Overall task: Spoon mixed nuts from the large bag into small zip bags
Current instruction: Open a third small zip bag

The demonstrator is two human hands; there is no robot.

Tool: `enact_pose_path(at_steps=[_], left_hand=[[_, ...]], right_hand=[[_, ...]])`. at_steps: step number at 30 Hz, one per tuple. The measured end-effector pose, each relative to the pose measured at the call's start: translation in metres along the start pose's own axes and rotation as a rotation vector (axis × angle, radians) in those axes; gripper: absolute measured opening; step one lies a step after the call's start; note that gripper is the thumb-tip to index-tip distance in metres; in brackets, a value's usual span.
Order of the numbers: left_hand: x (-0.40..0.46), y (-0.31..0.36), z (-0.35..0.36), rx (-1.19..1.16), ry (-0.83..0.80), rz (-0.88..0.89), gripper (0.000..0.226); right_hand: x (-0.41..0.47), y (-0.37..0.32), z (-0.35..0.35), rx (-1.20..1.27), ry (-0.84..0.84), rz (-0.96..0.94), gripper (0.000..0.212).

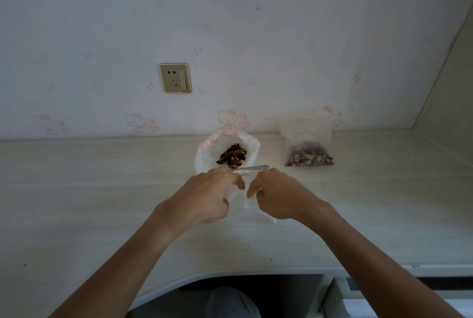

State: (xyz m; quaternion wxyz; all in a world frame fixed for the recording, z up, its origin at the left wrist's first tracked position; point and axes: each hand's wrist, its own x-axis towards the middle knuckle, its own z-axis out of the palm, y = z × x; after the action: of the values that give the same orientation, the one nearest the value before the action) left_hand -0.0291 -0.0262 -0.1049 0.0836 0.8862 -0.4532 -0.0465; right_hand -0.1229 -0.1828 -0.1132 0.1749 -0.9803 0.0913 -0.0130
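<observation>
Your left hand point(204, 195) and right hand point(279, 193) both pinch the empty zip bag point(252, 209); spoon point(252, 167) rests on the large bag point(227, 150).

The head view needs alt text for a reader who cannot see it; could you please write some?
Both hands, left hand and right hand, pinch an empty clear small zip bag on a pale wooden desk. Behind lie a metal spoon, an open white large bag of mixed nuts and a filled clear zip bag.
</observation>
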Motion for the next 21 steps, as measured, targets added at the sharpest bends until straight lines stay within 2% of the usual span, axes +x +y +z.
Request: enact_pose_path(at_steps=[4, 6, 8, 10, 13, 17, 19, 21], left_hand=[[-0.003, 0.000, 0.010, 0.078, 0.002, 0.001, 0.033], [-0.003, -0.001, 0.015, 0.138, 0.054, -0.035, 0.021], [-0.001, -0.003, 0.020, 0.147, 0.111, -0.071, 0.032], [0.002, -0.005, 0.022, 0.121, 0.154, -0.117, 0.045], [0.002, -0.006, 0.019, 0.034, 0.151, -0.137, 0.026], [-0.001, -0.008, 0.020, -0.020, 0.071, -0.102, 0.071], [-0.001, -0.008, 0.024, 0.034, 0.065, -0.084, 0.080], [0.000, -0.010, 0.026, 0.072, 0.034, -0.078, 0.078]], right_hand=[[0.002, 0.002, 0.007, -0.112, -0.045, 0.051, 0.021], [0.001, 0.000, 0.011, -0.126, -0.030, 0.057, 0.037], [0.000, -0.002, 0.014, -0.159, 0.024, 0.036, 0.053], [0.000, -0.003, 0.015, -0.168, 0.091, 0.021, 0.056], [0.000, -0.004, 0.011, -0.220, 0.084, -0.010, 0.050], [-0.002, -0.006, 0.004, -0.288, -0.019, -0.068, 0.035], [-0.001, -0.006, 0.004, -0.307, -0.056, -0.071, 0.041], [0.002, -0.002, 0.004, -0.297, -0.099, -0.048, 0.050]])
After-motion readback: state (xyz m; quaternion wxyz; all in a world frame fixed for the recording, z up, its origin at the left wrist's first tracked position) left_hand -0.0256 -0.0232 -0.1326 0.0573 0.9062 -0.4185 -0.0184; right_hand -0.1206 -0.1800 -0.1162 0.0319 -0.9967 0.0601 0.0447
